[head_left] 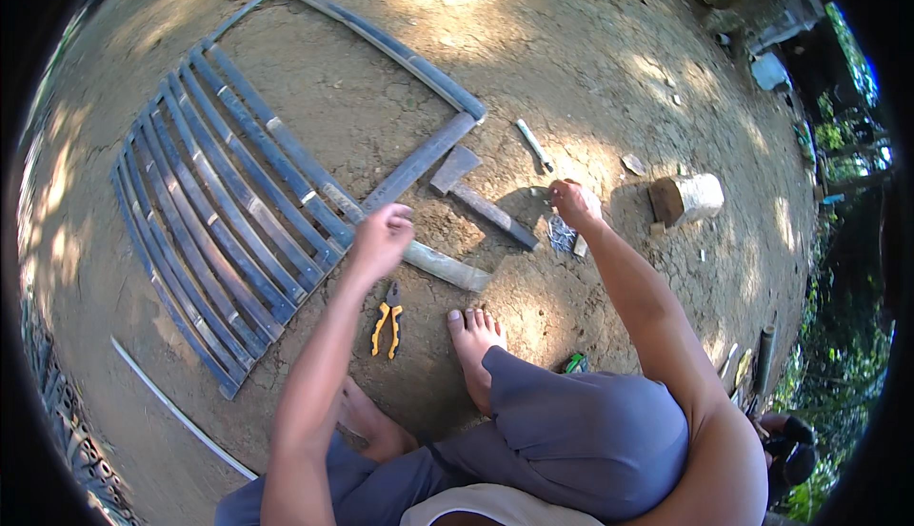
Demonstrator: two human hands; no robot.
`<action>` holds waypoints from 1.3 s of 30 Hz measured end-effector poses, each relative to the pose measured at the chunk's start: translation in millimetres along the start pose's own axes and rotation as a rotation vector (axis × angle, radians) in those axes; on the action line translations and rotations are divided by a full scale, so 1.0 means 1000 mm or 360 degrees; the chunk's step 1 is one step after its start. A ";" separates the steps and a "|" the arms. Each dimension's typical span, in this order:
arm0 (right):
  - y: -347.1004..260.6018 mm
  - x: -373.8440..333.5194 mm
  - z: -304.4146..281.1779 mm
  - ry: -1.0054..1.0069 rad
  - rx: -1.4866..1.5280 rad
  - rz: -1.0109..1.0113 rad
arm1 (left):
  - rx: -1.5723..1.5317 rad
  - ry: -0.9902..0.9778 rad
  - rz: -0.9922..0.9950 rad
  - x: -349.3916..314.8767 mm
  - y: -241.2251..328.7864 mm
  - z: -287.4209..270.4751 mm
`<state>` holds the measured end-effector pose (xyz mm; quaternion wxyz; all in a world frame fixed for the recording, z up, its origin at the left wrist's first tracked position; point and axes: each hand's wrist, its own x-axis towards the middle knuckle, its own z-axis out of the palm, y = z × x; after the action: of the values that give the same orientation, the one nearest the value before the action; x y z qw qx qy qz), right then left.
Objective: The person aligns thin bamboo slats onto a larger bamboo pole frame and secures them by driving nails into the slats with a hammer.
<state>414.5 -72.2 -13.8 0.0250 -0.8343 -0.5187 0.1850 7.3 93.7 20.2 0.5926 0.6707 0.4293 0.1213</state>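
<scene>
1. Where the ground (590, 307) extends to the left, the slatted frame (255, 205) lies flat, its slats running from upper left to lower right.
2. Left hand (381, 238): positioned at the frame's right edge. Fingers partly curled and blurred; whether they hold anything cannot be told. The pale strip (447, 267) extends rightward from beneath this hand in view.
3. Pliers (390, 306): on the ground, below the left hand, handles toward the person.
4. Broad-headed tool (490, 212): between the hands; handle slanting down-right toward the nail pile.
5. Nail pile (560, 234): on the ground, just below the right fingers in view; axes mixed. The right hand is nearer. Any wrapper beneath is indistinct.
6. Right hand (579, 204): fingers drawn nearly together; a held piece cannot be confirmed.
7. Wooden block (687, 199): right of this hand, apart.
</scene>
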 end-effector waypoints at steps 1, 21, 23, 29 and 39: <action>-0.016 0.009 0.001 -0.0069 -0.0090 0.0107 | -0.0108 0.0021 -0.0024 -0.005 -0.006 0.015; -0.180 -0.008 -0.074 -0.0344 0.0923 -0.0327 | -0.1281 0.0403 0.0084 -0.002 0.034 0.112; -0.219 -0.018 -0.086 -0.0497 0.1078 -0.0407 | -0.1488 0.0437 0.0172 0.000 0.037 0.108; -0.265 -0.001 -0.062 -0.0432 0.1143 -0.0499 | -0.1320 0.0336 0.0251 -0.005 0.028 0.034; -0.326 0.026 0.086 -0.0002 0.0872 -0.0589 | 0.0133 0.0645 0.0176 0.010 -0.063 -0.098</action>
<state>116.5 87.6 -24.4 0.2814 -0.6881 -0.5924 0.3105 -79.5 164.2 -14.1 0.4581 0.6791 0.5070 0.2681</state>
